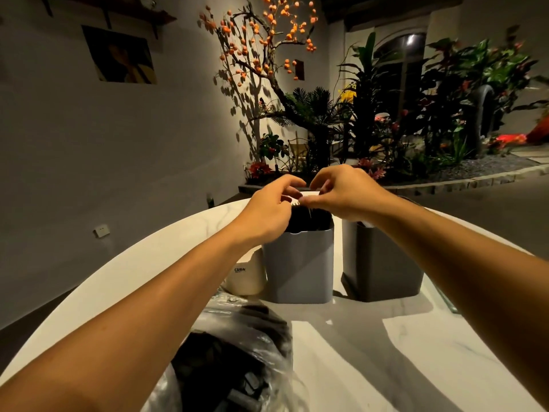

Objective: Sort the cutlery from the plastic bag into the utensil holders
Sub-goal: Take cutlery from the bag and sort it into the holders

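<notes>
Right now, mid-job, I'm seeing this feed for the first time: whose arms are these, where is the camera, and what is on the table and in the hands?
There is no machine here. A person wears one wide-angle camera on the head, looking forward and down, so both bare arms reach in from the bottom of the picture.

On the white table stand two utensil holders: a light grey holder and a dark grey holder to its right. A small white container sits left of them. The plastic bag, with dark contents, lies nearest the camera.

The left hand and right hand meet above the light grey holder, pinching something small and pale between them; what it is, I cannot tell.
</notes>
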Demonstrator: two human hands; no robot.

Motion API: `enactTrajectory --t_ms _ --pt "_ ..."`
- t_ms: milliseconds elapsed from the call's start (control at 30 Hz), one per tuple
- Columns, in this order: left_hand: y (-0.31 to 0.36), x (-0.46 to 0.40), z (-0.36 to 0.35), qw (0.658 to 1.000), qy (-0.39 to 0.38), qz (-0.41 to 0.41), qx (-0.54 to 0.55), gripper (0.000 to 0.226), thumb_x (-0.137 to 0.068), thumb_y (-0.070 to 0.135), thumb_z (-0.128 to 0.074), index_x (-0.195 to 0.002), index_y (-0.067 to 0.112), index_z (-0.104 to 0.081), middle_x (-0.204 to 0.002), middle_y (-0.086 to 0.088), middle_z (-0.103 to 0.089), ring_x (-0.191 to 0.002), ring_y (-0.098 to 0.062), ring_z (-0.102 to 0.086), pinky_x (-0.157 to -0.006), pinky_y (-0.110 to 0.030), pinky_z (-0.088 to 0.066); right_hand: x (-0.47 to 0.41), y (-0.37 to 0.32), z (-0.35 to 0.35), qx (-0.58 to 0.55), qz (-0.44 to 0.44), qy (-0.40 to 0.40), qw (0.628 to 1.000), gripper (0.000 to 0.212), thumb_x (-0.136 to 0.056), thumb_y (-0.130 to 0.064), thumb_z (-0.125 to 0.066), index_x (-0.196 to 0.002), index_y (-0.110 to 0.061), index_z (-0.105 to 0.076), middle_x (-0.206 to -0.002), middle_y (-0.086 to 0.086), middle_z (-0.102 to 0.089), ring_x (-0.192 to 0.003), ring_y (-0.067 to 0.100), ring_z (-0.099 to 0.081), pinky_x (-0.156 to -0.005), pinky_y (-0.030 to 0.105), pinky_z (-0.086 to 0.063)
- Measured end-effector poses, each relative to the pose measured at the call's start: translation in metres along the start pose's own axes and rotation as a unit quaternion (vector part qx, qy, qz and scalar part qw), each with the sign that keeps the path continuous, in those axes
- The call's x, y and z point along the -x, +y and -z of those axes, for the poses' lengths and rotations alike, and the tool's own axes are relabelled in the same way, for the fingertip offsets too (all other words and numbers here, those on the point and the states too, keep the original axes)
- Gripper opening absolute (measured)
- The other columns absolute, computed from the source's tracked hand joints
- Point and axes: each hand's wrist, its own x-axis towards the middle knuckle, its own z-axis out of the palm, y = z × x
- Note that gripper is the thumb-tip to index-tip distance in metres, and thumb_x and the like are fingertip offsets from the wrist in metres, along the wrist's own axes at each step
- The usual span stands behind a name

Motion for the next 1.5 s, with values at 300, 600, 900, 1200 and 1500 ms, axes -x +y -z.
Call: enactTrajectory --t_ms 300,600,900,1200,1500 --pt "0.002 0.018 0.004 0.992 -0.013 -0.005 -0.122 0.052 -0.094 -0.004 -0.040 -0.128 0.025 -0.065 -0.129 0.000 -0.063 -0.114 -0.018 -0.055 -0.094 -0.029 -0.044 0.011 -0.004 0.016 0.032 -0.002 0.028 0.999 0.025 -0.091 -0.009 -0.053 -0.094 -0.025 -0.073 -0.094 0.002 -0.071 -0.080 0.022 -0.068 -0.074 0.042 -0.060" --pt "0.015 0.033 0.023 0.991 0.030 -0.016 -0.130 0.065 -0.091 -0.007 -0.043 -0.147 0.025 -0.044 -0.144 0.001 -0.053 -0.132 -0.020 -0.048 -0.111 -0.043 -0.042 0.037 -0.021 0.034 0.015 0.018 0.057 0.998 0.028 -0.090 -0.007 -0.049 -0.095 -0.023 -0.072 -0.095 0.002 -0.070 -0.082 0.021 -0.066 -0.078 0.042 -0.059" --pt "0.011 0.076 0.017 0.994 -0.011 -0.042 -0.097 0.047 -0.097 -0.004 -0.041 -0.132 0.022 -0.059 -0.127 0.002 -0.062 -0.121 -0.014 -0.056 -0.098 -0.025 -0.043 0.072 -0.034 0.018 -0.004 0.059 -0.120 0.991 0.018 -0.097 -0.027 -0.058 -0.108 -0.017 -0.069 -0.093 -0.001 -0.072 -0.074 0.007 -0.069 -0.061 0.016 -0.050" --pt "-0.001 0.154 0.020 0.998 0.000 -0.007 -0.063 0.024 -0.103 0.006 -0.043 -0.117 0.019 -0.057 -0.091 -0.002 -0.067 -0.073 -0.011 -0.065 -0.053 -0.014 -0.047 0.125 -0.065 -0.023 0.005 0.057 -0.286 0.957 0.020 -0.095 -0.025 -0.062 -0.110 -0.014 -0.068 -0.094 0.000 -0.072 -0.075 0.007 -0.069 -0.054 0.013 -0.048" --pt "-0.060 0.219 -0.002 0.996 0.023 0.041 -0.077 0.023 -0.101 0.009 -0.042 -0.110 0.023 -0.059 -0.093 0.004 -0.070 -0.092 -0.013 -0.066 -0.091 -0.036 -0.055 0.169 -0.058 -0.089 0.045 0.118 -0.321 0.939 0.017 -0.086 -0.028 -0.074 -0.103 -0.029 -0.070 -0.102 -0.007 -0.069 -0.091 0.016 -0.065 -0.080 0.023 -0.055"
